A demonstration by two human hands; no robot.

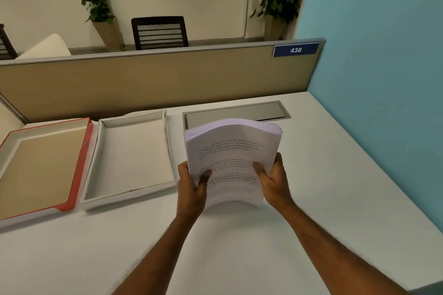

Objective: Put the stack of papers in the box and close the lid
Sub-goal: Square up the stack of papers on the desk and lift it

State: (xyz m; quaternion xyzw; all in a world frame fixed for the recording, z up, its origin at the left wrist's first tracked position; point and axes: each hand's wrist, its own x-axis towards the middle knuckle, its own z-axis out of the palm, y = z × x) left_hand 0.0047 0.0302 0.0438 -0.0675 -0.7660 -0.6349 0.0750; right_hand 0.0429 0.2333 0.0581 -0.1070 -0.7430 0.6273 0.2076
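Note:
A thick stack of printed white papers (231, 148) is held above the desk, bowed upward in the middle. My left hand (191, 184) grips its left edge and my right hand (272, 178) grips its right edge, thumbs on top. To the left lies the open box: a white tray (169, 151) with nothing inside, and beside it the hinged lid (79, 165) with a red rim and a brown inner face, lying flat and open. The papers hang just right of the tray, apart from it.
The white desk (335, 199) runs to a beige partition (167, 79) at the back and a blue wall (383, 79) on the right. A grey metal cable flap (239, 109) sits flush in the desk behind the papers.

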